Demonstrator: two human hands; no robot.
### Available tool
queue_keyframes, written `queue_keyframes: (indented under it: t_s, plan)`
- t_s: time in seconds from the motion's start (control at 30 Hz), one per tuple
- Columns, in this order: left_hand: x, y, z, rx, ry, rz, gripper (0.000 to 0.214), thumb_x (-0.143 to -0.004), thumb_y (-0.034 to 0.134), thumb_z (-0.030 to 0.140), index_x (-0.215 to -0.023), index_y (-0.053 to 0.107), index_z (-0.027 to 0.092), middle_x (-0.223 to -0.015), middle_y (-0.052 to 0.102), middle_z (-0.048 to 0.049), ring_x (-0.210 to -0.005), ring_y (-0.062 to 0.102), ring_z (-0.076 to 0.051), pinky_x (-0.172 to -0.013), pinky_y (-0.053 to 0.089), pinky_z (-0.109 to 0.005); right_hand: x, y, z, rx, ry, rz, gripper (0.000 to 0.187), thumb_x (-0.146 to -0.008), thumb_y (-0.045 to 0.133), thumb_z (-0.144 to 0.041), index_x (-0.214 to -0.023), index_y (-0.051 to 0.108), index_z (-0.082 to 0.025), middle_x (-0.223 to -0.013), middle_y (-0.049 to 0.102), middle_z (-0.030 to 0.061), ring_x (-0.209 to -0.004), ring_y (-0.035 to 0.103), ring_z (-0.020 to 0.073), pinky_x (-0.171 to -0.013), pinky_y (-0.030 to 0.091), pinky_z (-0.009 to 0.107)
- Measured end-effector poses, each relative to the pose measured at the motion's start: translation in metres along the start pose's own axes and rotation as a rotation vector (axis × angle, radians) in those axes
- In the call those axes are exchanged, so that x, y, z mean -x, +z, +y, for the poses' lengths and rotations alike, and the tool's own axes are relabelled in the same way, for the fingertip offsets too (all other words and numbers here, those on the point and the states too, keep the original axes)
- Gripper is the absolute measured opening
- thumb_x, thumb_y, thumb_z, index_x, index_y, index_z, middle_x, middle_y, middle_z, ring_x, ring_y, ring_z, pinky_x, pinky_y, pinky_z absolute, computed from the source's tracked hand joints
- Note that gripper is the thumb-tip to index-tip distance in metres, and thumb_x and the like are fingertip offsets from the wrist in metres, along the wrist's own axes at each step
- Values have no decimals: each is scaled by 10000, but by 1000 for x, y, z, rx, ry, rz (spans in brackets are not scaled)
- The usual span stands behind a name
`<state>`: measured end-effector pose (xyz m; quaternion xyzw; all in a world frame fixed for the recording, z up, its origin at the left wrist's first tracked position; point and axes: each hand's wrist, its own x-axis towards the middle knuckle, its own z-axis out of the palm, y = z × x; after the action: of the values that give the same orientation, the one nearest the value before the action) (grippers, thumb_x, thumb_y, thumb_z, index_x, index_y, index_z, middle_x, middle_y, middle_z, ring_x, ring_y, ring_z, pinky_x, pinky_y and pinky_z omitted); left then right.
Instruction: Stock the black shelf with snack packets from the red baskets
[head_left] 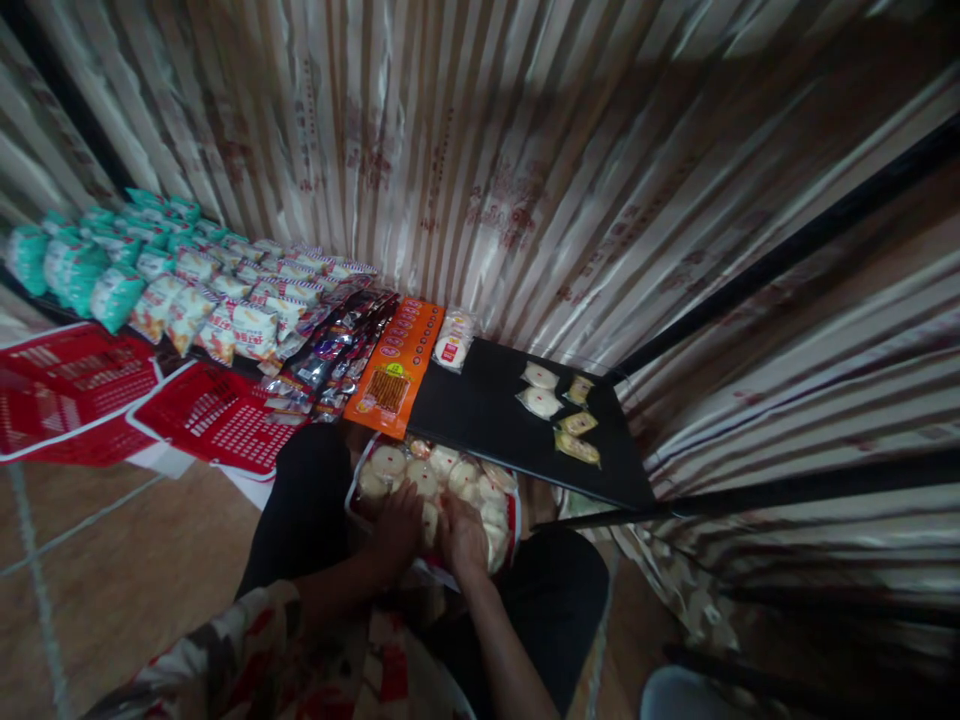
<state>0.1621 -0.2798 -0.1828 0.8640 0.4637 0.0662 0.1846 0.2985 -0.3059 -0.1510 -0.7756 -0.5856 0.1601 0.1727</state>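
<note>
A red basket with a pale rim (516, 530) sits between the knees, filled with round white pastries (388, 460) in clear wrappers, several with a red dot on top. Both hands are down among them. My left hand (397, 525) is at the left of the basket, its fingers bent round the near side of a wrapped pastry (430, 522). From the other side my right hand (463, 538) closes on that pastry, its fingertips turned down. Dim light and the hands themselves hide part of the fingers.
Ahead runs a black shelf (480, 400) with two white pastries (540, 403), three yellow packets (577, 447), a white packet (454, 340), an orange bag (396, 365), dark packets (345, 345) and many snack bags (195, 300). Red baskets (217, 415) stand left; black poles (780, 240) cross right.
</note>
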Motion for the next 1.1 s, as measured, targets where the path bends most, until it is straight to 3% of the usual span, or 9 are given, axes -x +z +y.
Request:
queue_keyframes:
  t_s: [0.2, 0.3, 0.4, 0.67, 0.9, 1.0, 1.1]
  plan:
    - [0, 8, -3, -71, 26, 3, 446, -848, 379, 71, -1288, 453, 79, -1416, 376, -177, -1357, 255, -273, -1089, 279, -476, 3, -11, -7, 157, -49, -208, 450, -774, 528, -181, -1221, 563, -152, -1177, 628, 89, -1115, 517, 259, -969, 359, 318]
    - [-1, 8, -3, -56, 22, -4, 449, -837, 407, 66, -1283, 461, 67, -1416, 372, -184, -1355, 260, -273, -1098, 269, -457, 0, -11, -8, 148, -65, -249, 464, -764, 542, -159, -1227, 554, -164, -1203, 616, 82, -1128, 512, 244, -997, 327, 312]
    - [-1, 10, -5, -34, 8, 15, 451, -825, 426, 60, -1274, 466, 60, -1416, 371, -192, -1353, 267, -277, -1101, 261, -452, -3, -7, -4, 93, -60, -230, 467, -758, 544, -156, -1225, 554, -166, -1221, 603, 86, -1141, 508, 235, -997, 330, 309]
    - [0, 27, -16, 1, 42, 78, 455, -806, 414, 54, -1258, 453, 75, -1410, 387, -187, -1347, 286, -269, -1059, 331, -449, -11, -2, 0, -215, 117, -174, 463, -761, 527, -220, -1220, 556, -165, -1123, 656, 78, -999, 607, 198, -876, 432, 282]
    - [2, 26, -16, 77, 35, 124, 430, -816, 450, 122, -1245, 467, 95, -1396, 406, -189, -1343, 297, -280, -1061, 315, -493, -15, 3, 2, -371, 74, -94, 348, -805, 451, -272, -1078, 642, -174, -1030, 686, 72, -919, 631, 186, -828, 454, 284]
    - [3, 24, -15, 116, 1, 145, 433, -813, 454, 116, -1244, 477, 91, -1385, 414, -195, -1337, 305, -288, -1056, 327, -496, -19, 7, 2, -471, 28, -54, 329, -770, 459, -266, -1000, 674, -170, -982, 684, 76, -894, 622, 186, -824, 460, 289]
    - [5, 22, -12, 169, -21, 177, 451, -799, 436, 74, -1246, 482, 113, -1355, 457, -168, -1314, 350, -272, -1060, 331, -487, -23, 11, 3, -567, 79, -23, 314, -703, 495, -251, -933, 693, -171, -900, 678, 68, -805, 616, 183, -774, 477, 295]
